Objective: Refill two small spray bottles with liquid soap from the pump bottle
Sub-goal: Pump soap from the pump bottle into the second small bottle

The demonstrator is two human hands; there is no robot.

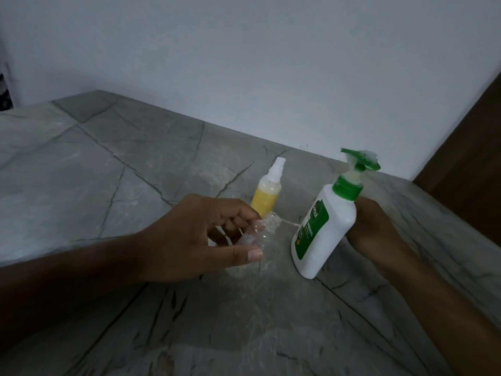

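My left hand (206, 234) grips a clear, empty small bottle (260, 240) with its cap off and its threaded neck tilted to the upper right. My right hand (371, 229) holds a white pump bottle (322, 234) with a green label and a green pump head, leaning left on the counter. Behind them stands a second small spray bottle (267, 196), holding yellow liquid, with its white sprayer on. A thin white tube (291, 222) lies on the counter between the clear bottle and the pump bottle; I cannot tell what it belongs to.
All of this is on a grey stone counter (108, 185) with dark veins, set into a corner of white wall (244, 63). A brown wooden surface (466, 169) rises at the right edge. The light is dim.
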